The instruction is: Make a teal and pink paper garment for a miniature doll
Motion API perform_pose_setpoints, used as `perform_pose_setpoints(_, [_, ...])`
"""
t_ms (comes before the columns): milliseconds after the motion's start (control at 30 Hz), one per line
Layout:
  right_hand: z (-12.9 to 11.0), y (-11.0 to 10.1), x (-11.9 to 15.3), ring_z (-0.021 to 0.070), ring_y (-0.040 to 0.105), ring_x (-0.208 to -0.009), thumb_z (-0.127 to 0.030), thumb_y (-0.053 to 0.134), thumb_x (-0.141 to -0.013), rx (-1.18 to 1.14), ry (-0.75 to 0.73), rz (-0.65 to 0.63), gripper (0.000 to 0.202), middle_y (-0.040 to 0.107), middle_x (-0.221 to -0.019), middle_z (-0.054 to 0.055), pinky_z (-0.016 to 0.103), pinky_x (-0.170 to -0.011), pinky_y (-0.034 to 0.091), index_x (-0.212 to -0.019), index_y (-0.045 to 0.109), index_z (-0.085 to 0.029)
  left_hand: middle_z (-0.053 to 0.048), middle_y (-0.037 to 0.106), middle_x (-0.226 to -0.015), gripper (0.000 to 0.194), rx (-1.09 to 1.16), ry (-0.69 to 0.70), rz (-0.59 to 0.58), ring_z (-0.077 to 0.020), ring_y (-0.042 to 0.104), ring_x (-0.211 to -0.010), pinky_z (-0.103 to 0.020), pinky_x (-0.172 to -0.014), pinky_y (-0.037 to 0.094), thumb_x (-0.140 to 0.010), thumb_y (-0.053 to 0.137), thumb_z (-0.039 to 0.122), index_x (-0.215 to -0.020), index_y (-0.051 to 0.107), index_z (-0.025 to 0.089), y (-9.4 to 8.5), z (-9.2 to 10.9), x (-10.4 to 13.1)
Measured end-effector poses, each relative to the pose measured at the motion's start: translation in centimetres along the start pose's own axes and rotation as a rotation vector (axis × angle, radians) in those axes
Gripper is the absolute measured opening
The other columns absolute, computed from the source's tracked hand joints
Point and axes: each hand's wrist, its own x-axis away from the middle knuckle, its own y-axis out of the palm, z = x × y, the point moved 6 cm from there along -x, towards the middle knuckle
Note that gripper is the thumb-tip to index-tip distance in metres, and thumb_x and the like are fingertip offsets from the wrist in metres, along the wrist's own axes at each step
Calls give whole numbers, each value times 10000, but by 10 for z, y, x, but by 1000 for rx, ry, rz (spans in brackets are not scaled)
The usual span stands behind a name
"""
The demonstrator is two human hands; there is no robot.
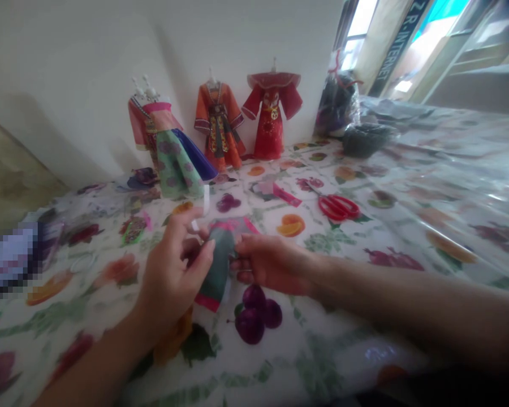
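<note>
A small doll garment of grey-green cloth with bright pink trim (221, 243) hangs between my hands, just over the table. My left hand (169, 268) pinches its left side between thumb and fingers. A narrow white strip (206, 199) sticks up by the fingers of that hand; what it belongs to is unclear. My right hand (275, 261) has its fingers curled closed at the garment's right edge, gripping the cloth there. Some of those fingertips are hidden behind the fabric.
Red-handled scissors (338, 208) lie to the right, near a pink ribbon piece (287, 195). Behind stand doll outfits in green (176, 164), orange (219, 121) and red (272, 116). Plastic-wrapped dark bundles (339, 104) sit at the back. A fruit-print cloth (343, 322) covers the table.
</note>
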Motion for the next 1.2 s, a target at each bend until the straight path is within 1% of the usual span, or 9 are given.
perform_pose_setpoints(200, [-6,0,-2,131,665,-853,-186,707,-830,-55,-72,-1,73,712,-876,19,245,-799,495,-890,679,-156,0,618,-1040,434,-9,6,15,-152,673,-744,-283,-650,526,-934,613,301,-1334,449,329,1,-2,0])
perform_pose_setpoints(300, [3,-1,-3,131,675,-856,-259,744,-847,-47,7,-1,188,724,-909,31,240,-789,507,-995,699,-151,0,626,-1041,457,-4,25,52,-153,670,-751,-290,-679,528,-929,616,289,-1353,450,329,1,-4,0])
perform_pose_setpoints(400, [12,2,-1,122,677,-802,-333,814,-803,-1,87,-41,278,722,-887,30,226,-733,516,-967,701,-139,-7,627,-1059,468,9,27,60,-171,685,-803,-302,-714,542,-924,616,276,-1359,448,318,1,-4,1])
perform_pose_setpoints(600, [12,0,-1,84,662,-693,-168,845,-759,37,21,-8,243,701,-796,-25,197,-664,504,-941,684,-168,-2,610,-1031,430,-35,30,31,-171,693,-807,-296,-697,536,-930,608,287,-1332,456,310,6,0,4])
perform_pose_setpoints(733, [10,-5,-5,91,679,-670,-175,835,-767,68,-29,9,216,721,-774,-15,202,-659,516,-921,686,-149,-3,604,-1017,435,-45,57,28,-146,667,-730,-278,-645,537,-930,604,287,-1340,460,300,8,-2,2])
perform_pose_setpoints(933, [2,-10,-7,124,719,-688,-168,836,-757,48,-94,65,203,747,-794,2,259,-723,559,-843,654,-153,-49,539,-1218,535,-59,110,140,-158,681,-817,-320,-746,586,-902,669,364,-1396,470,318,-18,8,-7])
perform_pose_setpoints(1000, [-1,-11,-7,135,723,-700,-177,826,-766,50,-112,84,193,745,-783,12,272,-734,566,-850,654,-151,-31,569,-1146,515,-41,88,144,-140,666,-742,-303,-704,586,-901,672,368,-1381,492,323,-25,16,-6])
perform_pose_setpoints(1100, [-3,-11,-7,145,723,-708,-185,783,-802,61,-134,75,139,745,-779,31,281,-737,570,-866,668,-141,24,617,-883,404,46,5,73,-106,593,-584,-235,-550,519,-916,648,363,-1309,560,324,-23,25,0])
perform_pose_setpoints(1200, [-3,-10,-7,146,721,-716,-188,708,-852,63,-134,57,71,752,-811,53,284,-746,575,-883,686,-128,61,519,-628,270,152,-131,-69,-97,496,-495,-209,-464,425,-924,626,415,-1174,660,318,-14,21,5])
